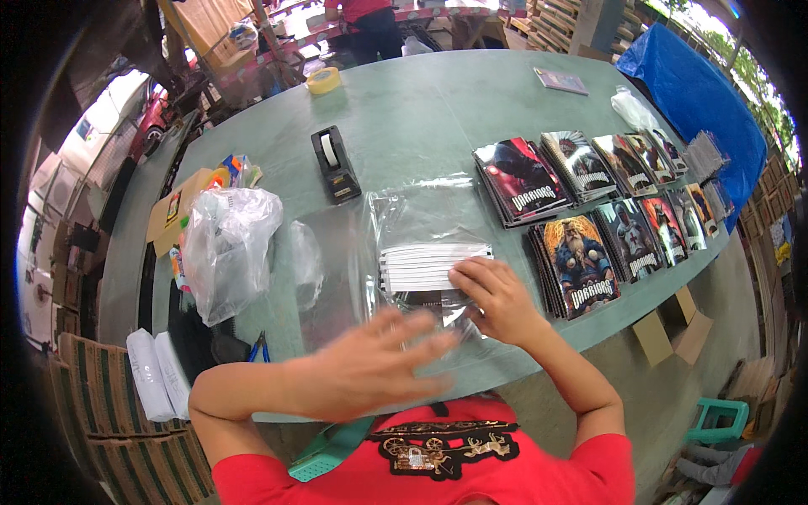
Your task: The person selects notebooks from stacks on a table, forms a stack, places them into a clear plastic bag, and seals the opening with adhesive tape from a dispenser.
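As the right hand (502, 301) touches the white stack (418, 268) amid clear plastic (412, 209) on the table (412, 109), grip unclear, the left hand (366, 366) hangs splayed nearby! Looks like a packing step; next probably calls for steady hands drawing that plastic snug.

Workshop: tape dispenser (340, 178), wooden pallets (555, 18)

The left grip (362, 370) is blurred, fingers spread and pointing rightward. The right grip (502, 305) points inward, fingers slightly bent. The left arm (252, 389) and right arm (568, 362) bend at the elbows.
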Demonstrator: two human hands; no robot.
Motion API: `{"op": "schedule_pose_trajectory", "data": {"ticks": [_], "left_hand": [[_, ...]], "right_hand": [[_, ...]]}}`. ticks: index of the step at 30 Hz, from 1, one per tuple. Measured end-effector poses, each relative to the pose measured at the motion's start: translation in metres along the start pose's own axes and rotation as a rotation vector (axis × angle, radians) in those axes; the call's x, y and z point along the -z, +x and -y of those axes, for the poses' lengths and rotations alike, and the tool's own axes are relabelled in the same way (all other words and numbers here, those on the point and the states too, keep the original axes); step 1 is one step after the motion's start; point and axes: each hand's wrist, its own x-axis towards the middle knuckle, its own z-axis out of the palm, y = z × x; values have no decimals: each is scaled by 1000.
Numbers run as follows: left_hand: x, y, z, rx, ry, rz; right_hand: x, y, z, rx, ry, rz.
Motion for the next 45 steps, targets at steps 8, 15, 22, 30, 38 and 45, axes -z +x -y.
{"op": "schedule_pose_trajectory", "data": {"ticks": [8, 15, 22, 30, 38, 45], "left_hand": [[-34, 43, 87, -38, -68, -184], [-52, 59, 83, -97, -199, -111], [-56, 53, 84, 453, -903, -358], [-43, -9, 62, 415, -666, -528], [-118, 4, 7, 390, -121, -832], [-65, 1, 12, 439, -484, -855]], "right_hand": [[-11, -3, 15, -35, -33, 11], [-5, -12, 34, -31, -65, -26], [-9, -16, 34, -39, -116, -29], [3, -10, 23, 11, -91, 24], [5, 0, 14, 55, 196, 127], [-3, 2, 11, -82, 192, 19]]}}
